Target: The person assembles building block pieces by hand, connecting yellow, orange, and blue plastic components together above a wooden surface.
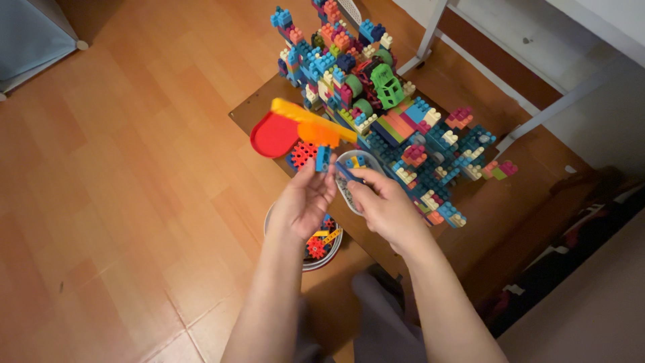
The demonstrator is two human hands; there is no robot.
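My left hand (304, 202) pinches a small blue brick (323, 158) between thumb and fingers, just under an orange and yellow arm (316, 121) that ends in a red disc (273, 135). My right hand (384, 204) is closed on a thin dark blue piece (347, 173), held over a small white bowl (340, 161) with a few bricks in it. Both hands sit at the near left corner of a large many-coloured brick structure (376, 101) with a green cage-like piece (388, 85) on top.
The structure stands on a low brown board (259, 104) on an orange wooden floor. A second white bowl (321, 259) with red gears and bricks lies under my left wrist. White table legs (430, 33) rise at the back right. My knees are below.
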